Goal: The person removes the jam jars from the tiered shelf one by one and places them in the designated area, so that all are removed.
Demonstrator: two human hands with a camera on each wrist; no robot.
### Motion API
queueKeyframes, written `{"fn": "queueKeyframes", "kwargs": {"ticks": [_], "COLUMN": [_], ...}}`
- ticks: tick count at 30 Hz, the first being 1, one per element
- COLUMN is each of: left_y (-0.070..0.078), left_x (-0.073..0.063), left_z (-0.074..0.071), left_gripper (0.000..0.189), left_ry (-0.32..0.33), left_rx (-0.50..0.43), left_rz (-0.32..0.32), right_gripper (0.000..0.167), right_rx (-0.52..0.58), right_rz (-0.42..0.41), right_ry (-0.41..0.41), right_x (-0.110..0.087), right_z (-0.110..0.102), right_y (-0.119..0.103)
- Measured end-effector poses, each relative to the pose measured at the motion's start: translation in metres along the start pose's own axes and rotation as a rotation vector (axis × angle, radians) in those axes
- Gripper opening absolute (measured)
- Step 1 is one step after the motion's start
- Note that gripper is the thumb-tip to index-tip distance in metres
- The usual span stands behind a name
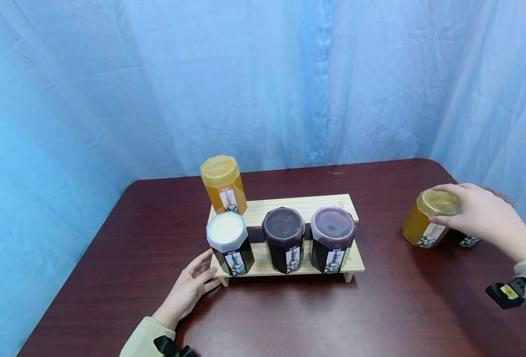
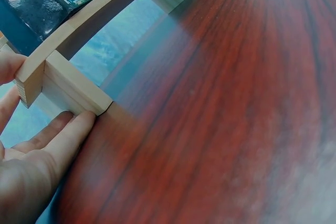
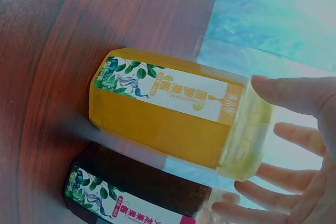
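At the right of the table, my right hand [image 1: 481, 210] spans the lid of a jar of yellow jam [image 3: 163, 116], thumb on one side and fingers on the other. This jar stands upright on the table beside a jar of dark jam [image 3: 142, 187], mostly hidden by the hand in the head view. My left hand [image 1: 189, 287] holds the left end of a two-tier wooden stand [image 1: 285, 206], thumb at the board's end and fingertips against its leg [image 2: 76, 85]. Three dark jars [image 1: 284, 243] fill the lower tier; another yellow jar [image 1: 224, 186] is on the upper tier's left end.
The stand sits mid-table on a dark red-brown wooden table [image 1: 111, 258]. Among the lower jars, the left one has a whitish lid [image 1: 227, 230]. Blue curtains [image 1: 245, 89] hang behind the table and along its sides.
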State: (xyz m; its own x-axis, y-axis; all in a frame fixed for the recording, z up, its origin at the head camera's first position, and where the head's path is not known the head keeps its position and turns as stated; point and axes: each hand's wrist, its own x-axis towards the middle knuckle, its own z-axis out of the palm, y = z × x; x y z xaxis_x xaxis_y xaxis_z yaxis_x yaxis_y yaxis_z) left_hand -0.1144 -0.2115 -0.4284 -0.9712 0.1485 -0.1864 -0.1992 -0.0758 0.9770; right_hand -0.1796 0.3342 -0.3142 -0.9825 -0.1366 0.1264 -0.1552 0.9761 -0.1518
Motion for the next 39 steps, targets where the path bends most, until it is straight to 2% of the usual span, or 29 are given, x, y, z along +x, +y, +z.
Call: {"fn": "queueKeyframes", "kwargs": {"ticks": [14,24,31,39], "left_y": [-0.002,-0.004,-0.003,-0.004], "left_x": [-0.001,0.000,0.000,0.001], "left_z": [-0.001,-0.003,-0.003,-0.002], "left_gripper": [0.061,0.063,0.063,0.063], "left_ry": [-0.016,-0.037,-0.035,-0.029], "left_rx": [0.000,-0.022,-0.020,-0.024], "left_rz": [0.011,0.010,0.009,0.004], "right_gripper": [0.069,0.061,0.063,0.060], "right_rx": [-0.007,0.047,0.088,0.129], "right_rz": [0.013,-0.056,-0.092,-0.145], "right_ry": [0.001,0.027,0.029,0.113], "right_x": [-0.009,-0.012,-0.012,-0.014], "right_z": [-0.010,-0.007,-0.007,-0.008], "right_y": [-0.010,-0.025,-0.040,-0.062]}}
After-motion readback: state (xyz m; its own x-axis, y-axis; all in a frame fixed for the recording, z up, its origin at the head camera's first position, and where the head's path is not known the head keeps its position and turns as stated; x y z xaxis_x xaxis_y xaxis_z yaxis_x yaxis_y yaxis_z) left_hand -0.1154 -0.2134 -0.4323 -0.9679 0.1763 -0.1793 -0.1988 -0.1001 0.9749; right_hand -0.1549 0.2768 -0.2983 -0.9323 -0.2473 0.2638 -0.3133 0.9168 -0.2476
